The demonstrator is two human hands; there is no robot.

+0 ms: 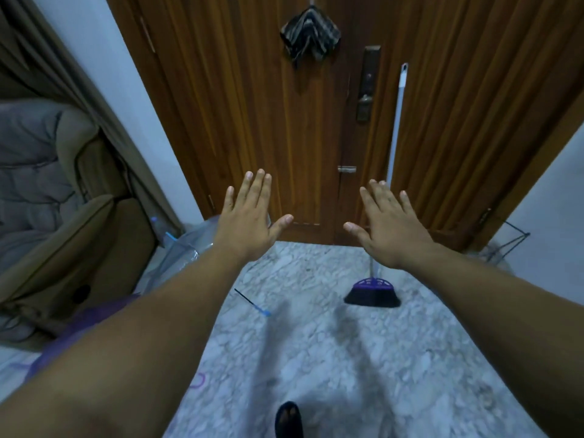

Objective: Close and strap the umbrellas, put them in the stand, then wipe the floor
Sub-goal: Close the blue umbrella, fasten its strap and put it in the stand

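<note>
Both hands held out flat over the marble floor (316,358), palms down, fingers spread wide; left hand (249,216) and right hand (388,226) each an empty grip, touching nothing. Nothing yet started, by the look of it. Purple umbrella fabric (88,320) at the lower left under the left forearm, partly hidden, open or shut impossible to tell; a thin rod with a blue tip (252,303) lying on the floor nearby. Wire stand (508,245) off by the right wall, well apart. Striped cloth (311,34) hung on the door (252,105); broom (373,292) leaning against it. Best done by turning left first, gathering the canopy ribs snugly before wrapping the strap, wiping left for last.
</note>
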